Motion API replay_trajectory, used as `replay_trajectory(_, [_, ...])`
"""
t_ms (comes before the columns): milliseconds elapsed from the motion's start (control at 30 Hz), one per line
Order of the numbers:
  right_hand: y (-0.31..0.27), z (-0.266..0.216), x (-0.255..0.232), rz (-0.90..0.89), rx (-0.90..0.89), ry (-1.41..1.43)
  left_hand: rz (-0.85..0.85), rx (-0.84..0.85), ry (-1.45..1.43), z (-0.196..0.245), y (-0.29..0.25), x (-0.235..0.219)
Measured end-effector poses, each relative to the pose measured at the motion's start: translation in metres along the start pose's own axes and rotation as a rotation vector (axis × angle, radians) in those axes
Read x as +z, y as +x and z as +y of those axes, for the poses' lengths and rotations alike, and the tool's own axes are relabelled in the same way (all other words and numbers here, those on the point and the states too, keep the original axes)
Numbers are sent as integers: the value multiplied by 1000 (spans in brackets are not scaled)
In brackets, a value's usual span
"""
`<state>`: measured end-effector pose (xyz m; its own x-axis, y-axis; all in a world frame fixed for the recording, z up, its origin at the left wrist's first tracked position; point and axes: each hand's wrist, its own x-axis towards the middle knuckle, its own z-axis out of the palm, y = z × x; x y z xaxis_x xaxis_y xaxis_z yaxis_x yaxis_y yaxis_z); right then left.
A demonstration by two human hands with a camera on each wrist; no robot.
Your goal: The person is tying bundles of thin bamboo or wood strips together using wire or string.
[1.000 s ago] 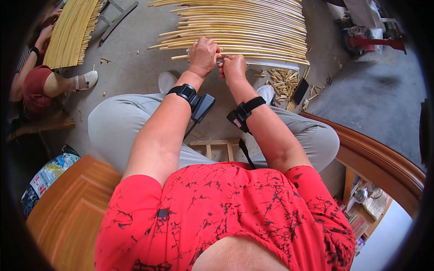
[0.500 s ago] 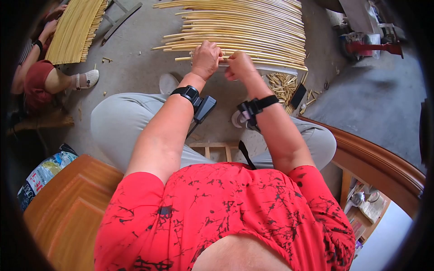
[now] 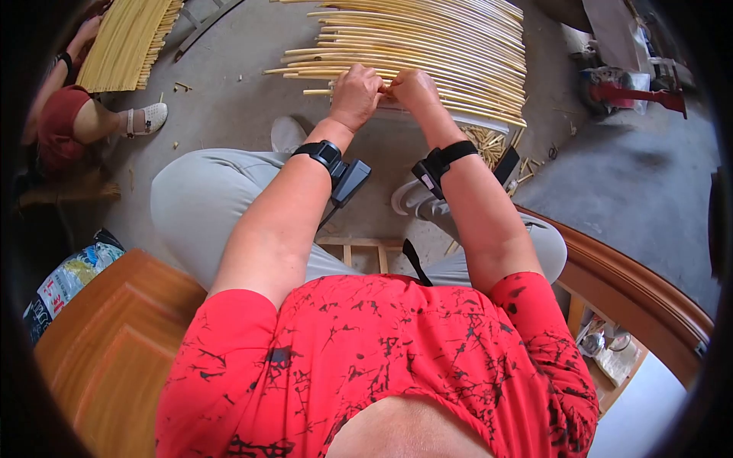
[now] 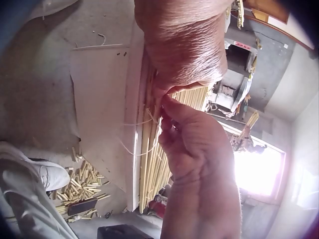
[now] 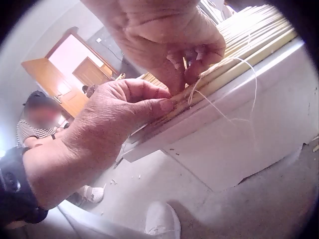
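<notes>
Head view: pale sticks (image 3: 439, 65) lie side by side in a broad row, roughly crosswise in front of me, and my left hand (image 3: 354, 98) and right hand (image 3: 418, 90) meet at the near edge of that row. My fingers are bent and drawn close together there, backs of the hands uppermost. A pile of short cut pieces (image 3: 483, 140) lies on the floor (image 3: 237, 103) beyond my right forearm, near a dark flat object (image 3: 505, 166). At the upper left, a second row of sticks (image 3: 126, 42) lies beside another person, whose white shoe (image 3: 147, 120) rests on the floor. I wear a red patterned top (image 3: 382, 336) and grey trousers (image 3: 206, 198). Left wrist view: the left hand reaches in from the top and the right hand from below, their fingertips meeting over the outermost sticks. A thin pale thread (image 4: 130, 151) loops out from this point across the white edge of the counter (image 4: 133, 184). Right wrist view: my left thumb and forefinger pinch the outermost stick at the counter's edge; my right fingers are curled just beside them, closed on the thread where it meets the stick, though the exact grip is partly hidden. The thread's loose loop hangs over the white edge.
</notes>
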<state>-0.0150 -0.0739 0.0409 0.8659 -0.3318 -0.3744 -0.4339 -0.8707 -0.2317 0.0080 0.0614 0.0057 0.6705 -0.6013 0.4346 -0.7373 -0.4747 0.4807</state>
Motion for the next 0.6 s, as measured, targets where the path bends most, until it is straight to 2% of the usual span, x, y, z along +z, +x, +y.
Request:
replay_trajectory(167, [2,-2,10,65,-23,-101,7,16,-1,-3,0,2])
replay_trajectory(233, [4,-4,18,275,-51,-106,12,12,-13,-4,0,2])
replay_trajectory(267, [5,-4,21,273,-53,-102,18,13,-30,-4,0,2])
replay_trajectory(333, [6,-6,25,448,-16,3,21,13,-2,-4,1,2])
replay_trajectory(467, [3,-5,27,473,-43,32,28,-5,6,-4,1,4])
replay_trajectory(500, [5,-4,23,474,-42,31,29,-4,4,-4,1,4])
replay_trajectory(567, [10,-1,10,71,67,22,29,12,-23,-4,0,2])
replay_trajectory(600, [9,-1,6,75,71,22,30,18,-26,-3,1,2])
